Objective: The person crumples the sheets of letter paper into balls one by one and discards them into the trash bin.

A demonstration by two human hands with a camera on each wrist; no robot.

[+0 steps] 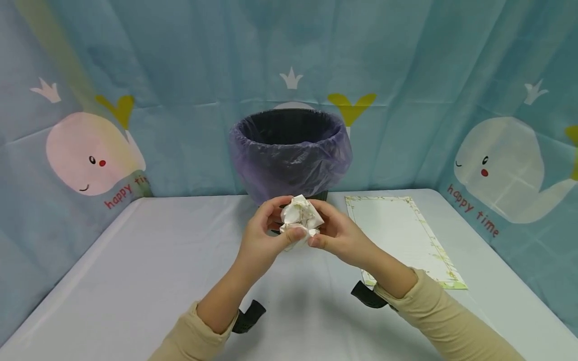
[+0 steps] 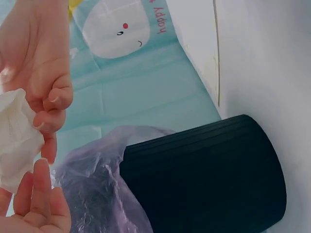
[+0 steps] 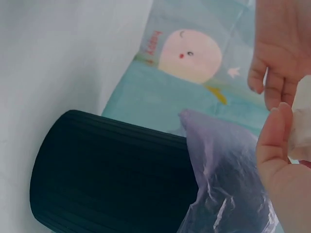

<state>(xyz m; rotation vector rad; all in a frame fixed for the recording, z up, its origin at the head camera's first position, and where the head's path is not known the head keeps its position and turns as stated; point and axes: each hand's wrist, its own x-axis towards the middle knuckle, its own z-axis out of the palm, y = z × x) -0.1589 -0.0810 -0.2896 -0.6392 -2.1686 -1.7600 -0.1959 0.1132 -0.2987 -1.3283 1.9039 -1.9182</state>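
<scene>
A ball of crumpled white paper (image 1: 301, 218) is held up above the table between both hands. My left hand (image 1: 267, 231) grips its left side, thumb on the near face and fingers curled behind. From the right, my right hand (image 1: 339, 231) holds it the same way, its thumb low on the paper. Both wrist views show the crumpled paper (image 2: 17, 141) only in part, at the frame edge, with fingers of both hands around it. Just beyond the hands stands a black trash bin (image 1: 289, 125) lined with a translucent purple bag (image 1: 293, 165).
A flat sheet of paper with a floral border (image 1: 397, 235) lies on the white table (image 1: 158, 260) to the right, partly under the right forearm. Blue curtains (image 1: 189, 60) with whale prints enclose the back and sides. Dark straps (image 1: 248, 317) hang at both wrists.
</scene>
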